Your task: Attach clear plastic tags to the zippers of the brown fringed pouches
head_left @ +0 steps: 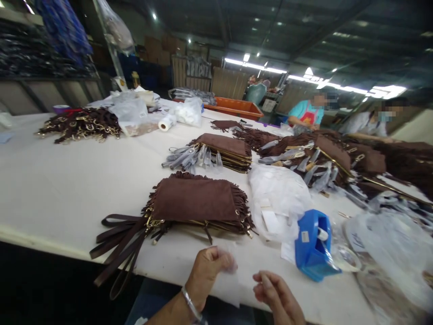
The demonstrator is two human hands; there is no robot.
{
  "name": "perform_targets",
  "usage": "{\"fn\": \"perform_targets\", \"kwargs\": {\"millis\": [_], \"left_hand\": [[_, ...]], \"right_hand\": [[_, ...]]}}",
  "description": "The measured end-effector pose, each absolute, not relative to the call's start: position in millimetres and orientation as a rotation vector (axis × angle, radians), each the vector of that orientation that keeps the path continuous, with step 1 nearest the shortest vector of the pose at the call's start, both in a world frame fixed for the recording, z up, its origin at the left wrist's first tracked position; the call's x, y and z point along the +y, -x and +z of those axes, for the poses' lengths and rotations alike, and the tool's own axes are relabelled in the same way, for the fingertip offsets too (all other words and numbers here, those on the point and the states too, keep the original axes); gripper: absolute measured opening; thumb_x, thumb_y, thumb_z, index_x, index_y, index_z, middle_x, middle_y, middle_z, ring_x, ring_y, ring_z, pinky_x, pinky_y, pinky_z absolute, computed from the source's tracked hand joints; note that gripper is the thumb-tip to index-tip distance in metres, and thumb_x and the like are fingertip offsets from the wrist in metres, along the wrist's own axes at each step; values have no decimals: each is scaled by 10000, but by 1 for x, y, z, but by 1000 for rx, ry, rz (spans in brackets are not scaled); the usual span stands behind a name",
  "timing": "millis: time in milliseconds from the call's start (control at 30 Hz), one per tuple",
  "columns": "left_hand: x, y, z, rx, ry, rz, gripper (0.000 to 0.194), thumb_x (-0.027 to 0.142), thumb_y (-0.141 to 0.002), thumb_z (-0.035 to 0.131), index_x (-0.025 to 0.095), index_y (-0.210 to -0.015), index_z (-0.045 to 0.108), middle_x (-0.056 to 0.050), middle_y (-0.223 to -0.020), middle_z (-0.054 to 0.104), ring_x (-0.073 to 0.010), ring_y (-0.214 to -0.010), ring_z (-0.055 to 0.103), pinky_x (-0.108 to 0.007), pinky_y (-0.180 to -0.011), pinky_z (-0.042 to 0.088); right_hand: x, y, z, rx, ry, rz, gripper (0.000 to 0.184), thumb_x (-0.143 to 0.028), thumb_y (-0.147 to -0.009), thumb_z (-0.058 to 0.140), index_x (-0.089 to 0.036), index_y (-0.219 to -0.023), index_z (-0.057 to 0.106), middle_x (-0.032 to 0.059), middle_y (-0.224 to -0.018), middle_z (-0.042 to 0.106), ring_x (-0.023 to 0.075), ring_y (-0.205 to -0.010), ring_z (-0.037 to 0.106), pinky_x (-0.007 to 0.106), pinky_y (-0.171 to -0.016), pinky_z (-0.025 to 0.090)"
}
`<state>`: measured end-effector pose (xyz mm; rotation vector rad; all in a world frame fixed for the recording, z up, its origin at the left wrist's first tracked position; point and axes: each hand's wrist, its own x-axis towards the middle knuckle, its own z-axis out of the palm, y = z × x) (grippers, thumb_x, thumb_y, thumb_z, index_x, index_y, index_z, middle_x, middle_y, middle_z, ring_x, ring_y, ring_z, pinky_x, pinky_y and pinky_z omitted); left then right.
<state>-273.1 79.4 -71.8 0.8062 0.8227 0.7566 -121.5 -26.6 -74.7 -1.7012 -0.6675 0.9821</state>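
Observation:
My left hand (208, 271), with a silver bangle at its wrist, pinches a thin translucent white sheet (229, 286) at the front edge of the table. The sheet hangs down between my hands; whether it is paper or plastic I cannot tell. Just right of it is my right hand (279, 298), thumb pressed to the fingers; anything held there is too small to make out. Beyond my hands lies a stack of brown fringed pouches (196, 198) with gold hardware. Brown wrist straps (118, 239) trail from its left side over the table edge.
A blue tape dispenser (313, 246) stands at right, beside a white plastic bag (279, 198). Behind are another pouch stack (223, 146), a strap pile (81, 124) and a white roll (167, 122). Two people (306, 113) work across the table, near more brown pouches (333, 153).

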Motion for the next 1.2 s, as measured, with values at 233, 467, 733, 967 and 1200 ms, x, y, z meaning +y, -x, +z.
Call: {"fn": "perform_targets", "kwargs": {"millis": [233, 467, 733, 967, 1200], "left_hand": [[78, 314, -87, 880, -1020, 792, 231, 335, -698, 708, 142, -692, 582, 35, -612, 528, -115, -590, 443, -232, -570, 335], [75, 349, -84, 1078, -1261, 805, 337, 439, -723, 683, 172, -621, 504, 63, -584, 385, -114, -595, 360, -228, -547, 285], [74, 376, -111, 834, -951, 770, 329, 434, -712, 678, 165, -674, 493, 55, -609, 397, -107, -591, 333, -241, -567, 278], [79, 405, -120, 960, -945, 816, 427, 513, -638, 710, 181, -599, 444, 63, -553, 373, -102, -554, 314, -239, -522, 235], [99, 447, -108, 1152, -1077, 907, 366, 501, -716, 645, 183, -640, 482, 44, -599, 446, -133, -607, 407, -241, -582, 319]], "right_hand": [[18, 164, -53, -1026, 1547, 1139, 387, -510, -798, 593, -218, -1051, 606, 84, -1069, 654, 253, -993, 598, 345, -881, 463], [40, 202, -66, -1108, 1373, 1325, 316, -482, -776, 622, -185, -882, 643, 53, -833, 675, 221, -815, 614, 296, -755, 466], [46, 224, -87, -1234, 1527, 1107, 322, -509, -758, 610, -191, -732, 654, 5, -654, 626, 170, -633, 554, 243, -616, 435], [66, 205, -87, -1176, 1777, 945, 382, -556, -774, 565, -223, -921, 679, 50, -857, 697, 217, -748, 641, 276, -702, 492], [103, 250, -73, -1211, 1594, 1032, 430, -533, -771, 591, -202, -1038, 658, 26, -673, 666, 162, -545, 582, 262, -534, 472]]}}
